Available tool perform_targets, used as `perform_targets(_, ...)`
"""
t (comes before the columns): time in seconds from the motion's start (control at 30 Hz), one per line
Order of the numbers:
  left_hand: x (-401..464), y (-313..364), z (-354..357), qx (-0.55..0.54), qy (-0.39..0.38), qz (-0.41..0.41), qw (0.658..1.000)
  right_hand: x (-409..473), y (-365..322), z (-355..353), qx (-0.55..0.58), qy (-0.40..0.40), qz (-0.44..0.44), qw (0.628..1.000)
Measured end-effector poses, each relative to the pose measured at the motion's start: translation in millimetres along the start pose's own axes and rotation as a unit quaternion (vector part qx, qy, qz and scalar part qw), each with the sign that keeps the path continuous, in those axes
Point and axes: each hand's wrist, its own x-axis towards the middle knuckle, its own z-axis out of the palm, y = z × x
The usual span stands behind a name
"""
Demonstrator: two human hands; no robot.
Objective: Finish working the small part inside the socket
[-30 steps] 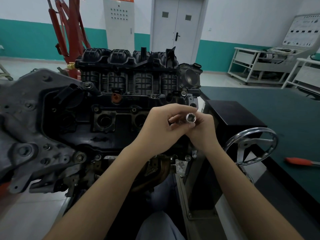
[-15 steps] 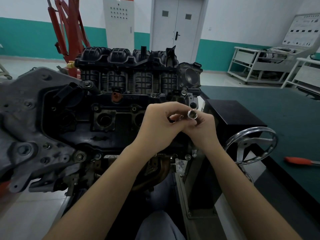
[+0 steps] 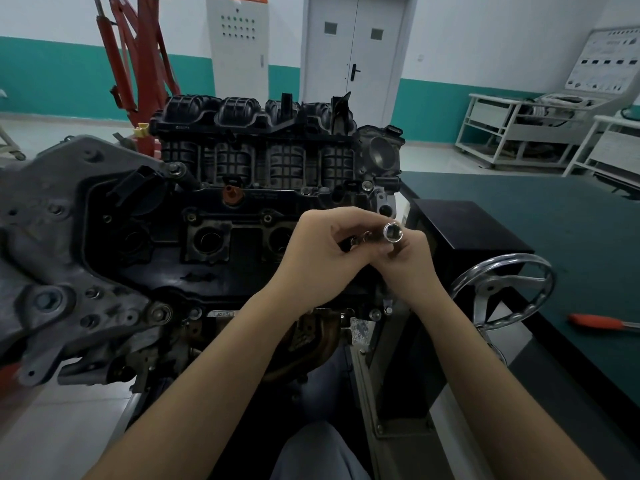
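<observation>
We see socket [image 3: 392, 233]: polished chrome metal. Intake manifold [image 3: 256, 140]: matt black ribbed plastic. Engine bracket [image 3: 45, 237]: rough dull cast metal. Handwheel [image 3: 502, 292]: glossy chrome. Bench top [image 3: 554, 220]: matt green.

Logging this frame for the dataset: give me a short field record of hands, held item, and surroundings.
left hand: left hand, fingers curled, pinches the rear end of the tool
right hand: right hand, grips the shiny chrome socket, open end toward the camera
behind hands: black engine with ribbed plastic intake manifold
right side: chrome handwheel; orange-handled tool lying on dark green bench
</observation>
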Motion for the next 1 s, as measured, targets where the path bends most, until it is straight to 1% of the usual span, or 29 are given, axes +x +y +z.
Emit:
perform_targets(0.07,0.2,1.2,-0.1,-0.005,-0.012,0.002,1.0,0.7,1.1,-0.7,-0.007,0.003,0.007,1.0)
perform_targets(0.2,1.0,3.9,2.2,0.033,0.007,0.009,0.999,-0.1,3.3,-0.5,0.016,0.024,0.026,0.999)
perform_targets(0.27,0.6,4.1,3.0,0.043,0.007,0.016,0.999,-1.3,2.3,-1.1,0.011,0.018,0.024,0.999)
perform_targets(0.37,0.4,1.6,1.7,0.016,-0.012,0.006,1.0,-2.3,-0.7,-3.6,0.002,-0.003,0.026,1.0)
perform_targets(0.47,0.8,2.7,-0.4,-0.009,-0.036,-0.007,0.999,-0.8,-4.4,-4.0,-0.017,-0.004,0.019,1.0)
perform_targets(0.57,1.8,3.1,-0.1,0.042,-0.012,0.0,0.999,1.0,-5.3,-2.9,-0.024,-0.005,0.019,1.0)
perform_targets(0.63,2.2,2.3,0.0,0.058,-0.004,-0.004,0.998,0.5,-4.2,-2.5,-0.025,-0.002,0.015,1.0)
perform_targets(0.77,1.2,1.4,-1.0,0.008,-0.022,-0.008,1.0,-0.7,-2.7,-3.1,-0.024,-0.01,0.009,1.0)
perform_targets(0.83,0.5,0.8,-0.8,-0.005,-0.032,-0.014,0.999,1.0,-1.8,-2.7,-0.023,-0.002,0.013,1.0)
perform_targets(1.0,-0.2,-0.5,1.8,0.038,0.004,-0.024,0.999,2.9,-0.9,-1.1,-0.013,0.006,0.012,1.0)
